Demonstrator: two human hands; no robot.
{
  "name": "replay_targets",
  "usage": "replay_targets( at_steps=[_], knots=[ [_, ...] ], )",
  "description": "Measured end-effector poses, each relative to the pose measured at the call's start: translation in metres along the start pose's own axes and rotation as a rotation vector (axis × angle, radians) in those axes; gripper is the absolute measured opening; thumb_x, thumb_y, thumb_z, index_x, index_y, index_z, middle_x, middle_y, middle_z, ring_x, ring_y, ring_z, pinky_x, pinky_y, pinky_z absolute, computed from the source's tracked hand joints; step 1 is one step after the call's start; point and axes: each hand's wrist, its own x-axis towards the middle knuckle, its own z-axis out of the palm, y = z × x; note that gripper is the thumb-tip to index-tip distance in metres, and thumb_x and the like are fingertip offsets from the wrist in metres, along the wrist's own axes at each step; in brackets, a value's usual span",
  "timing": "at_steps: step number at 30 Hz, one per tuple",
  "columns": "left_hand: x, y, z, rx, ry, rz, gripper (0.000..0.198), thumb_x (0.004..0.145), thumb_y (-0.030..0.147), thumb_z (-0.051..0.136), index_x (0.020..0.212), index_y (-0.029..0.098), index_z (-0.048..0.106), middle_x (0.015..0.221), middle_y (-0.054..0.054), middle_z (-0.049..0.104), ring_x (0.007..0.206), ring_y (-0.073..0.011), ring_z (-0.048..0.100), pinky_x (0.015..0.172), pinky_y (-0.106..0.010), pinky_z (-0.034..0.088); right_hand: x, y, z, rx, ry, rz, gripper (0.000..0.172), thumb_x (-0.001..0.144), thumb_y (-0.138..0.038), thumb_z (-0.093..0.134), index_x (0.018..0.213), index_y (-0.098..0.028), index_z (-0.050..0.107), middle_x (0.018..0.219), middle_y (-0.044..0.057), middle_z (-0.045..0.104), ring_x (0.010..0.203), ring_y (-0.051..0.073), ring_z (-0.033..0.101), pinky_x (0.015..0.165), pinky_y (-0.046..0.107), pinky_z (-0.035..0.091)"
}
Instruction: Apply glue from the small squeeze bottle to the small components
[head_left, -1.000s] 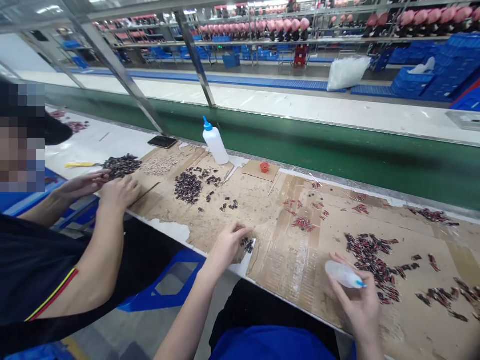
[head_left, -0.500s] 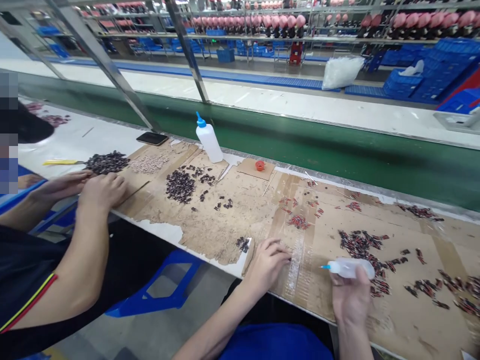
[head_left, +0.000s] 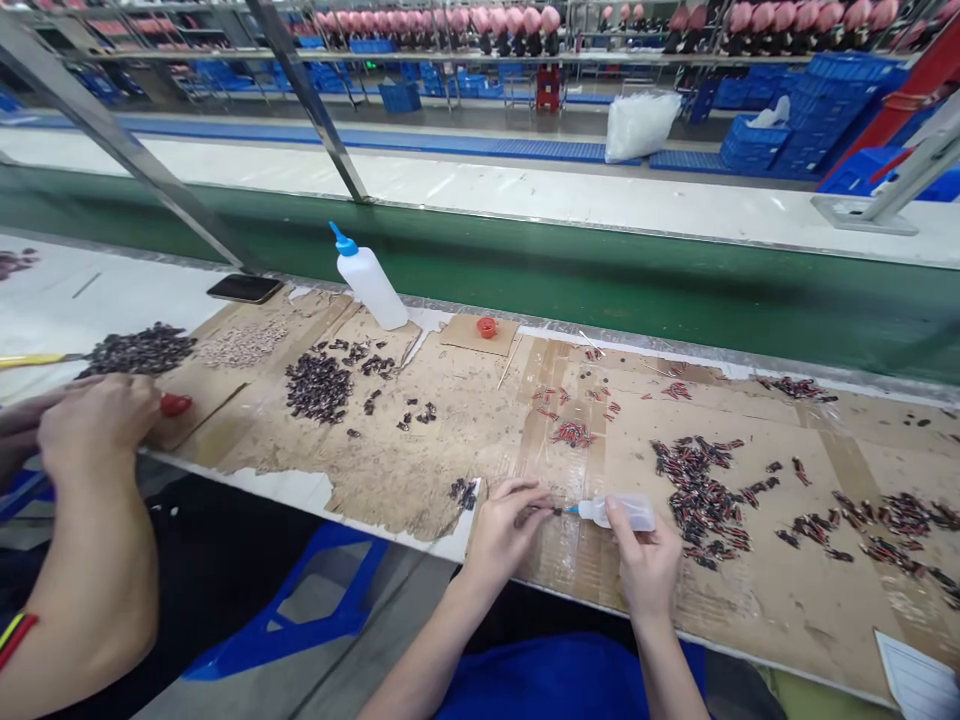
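Observation:
My right hand point(head_left: 651, 562) is wrapped round a small clear squeeze bottle point(head_left: 624, 511), tilted on its side with its blue nozzle pointing left. My left hand point(head_left: 510, 530) pinches a tiny dark part point(head_left: 556, 510) between thumb and fingers, and the nozzle tip is right by it; whether they touch I cannot tell. To the right of the bottle lies a loose pile of small black-and-red parts point(head_left: 701, 495). Beyond my hands is a little heap of red pieces point(head_left: 574, 433). A few black bits point(head_left: 463, 492) sit beside my left wrist.
A larger white bottle with a blue nozzle point(head_left: 373, 288) stands at the back, near a red cap point(head_left: 487, 327) on cardboard. A pile of black parts point(head_left: 319, 387) and a phone point(head_left: 245, 288) are to the left. A co-worker's hand point(head_left: 101, 425) is at the far left.
My right hand has brought the squeeze bottle leftward, so its nozzle is now at the part in my left hand. The view has shifted; a red thing shows by the co-worker's hand.

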Motion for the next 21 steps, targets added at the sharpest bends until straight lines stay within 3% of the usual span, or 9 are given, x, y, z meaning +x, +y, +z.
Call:
replay_targets(
  at_steps=[10, 18, 21],
  knots=[
    [-0.002, 0.002, -0.001, 0.016, 0.025, 0.009, 0.013, 0.081, 0.016, 0.068, 0.09, 0.022, 0.075, 0.082, -0.004, 0.075, 0.098, -0.0227, 0.069, 0.083, -0.035, 0.061, -0.002, 0.003, 0.002, -0.024, -0.05, 0.074, 0.035, 0.067, -0.049, 0.072, 0.064, -0.014, 0.07, 0.059, 0.006, 0.069, 0.054, 0.02, 0.062, 0.051, 0.028, 0.051],
    [-0.003, 0.005, -0.001, 0.027, 0.068, 0.015, 0.012, 0.08, 0.015, 0.069, 0.087, 0.022, 0.075, 0.082, -0.004, 0.075, 0.094, -0.0218, 0.069, 0.078, -0.033, 0.061, -0.003, -0.005, 0.004, 0.018, 0.07, 0.061, 0.033, 0.064, -0.047, 0.073, 0.063, -0.014, 0.071, 0.061, 0.006, 0.07, 0.056, 0.02, 0.062, 0.053, 0.029, 0.051],
    [-0.003, 0.007, -0.002, 0.026, 0.059, 0.014, 0.012, 0.081, 0.016, 0.069, 0.088, 0.022, 0.075, 0.081, -0.004, 0.075, 0.095, -0.0222, 0.069, 0.079, -0.033, 0.061, -0.003, -0.006, 0.003, 0.022, 0.042, 0.068, 0.033, 0.064, -0.046, 0.073, 0.059, -0.014, 0.069, 0.057, 0.006, 0.068, 0.053, 0.019, 0.06, 0.051, 0.029, 0.05]
  ],
)
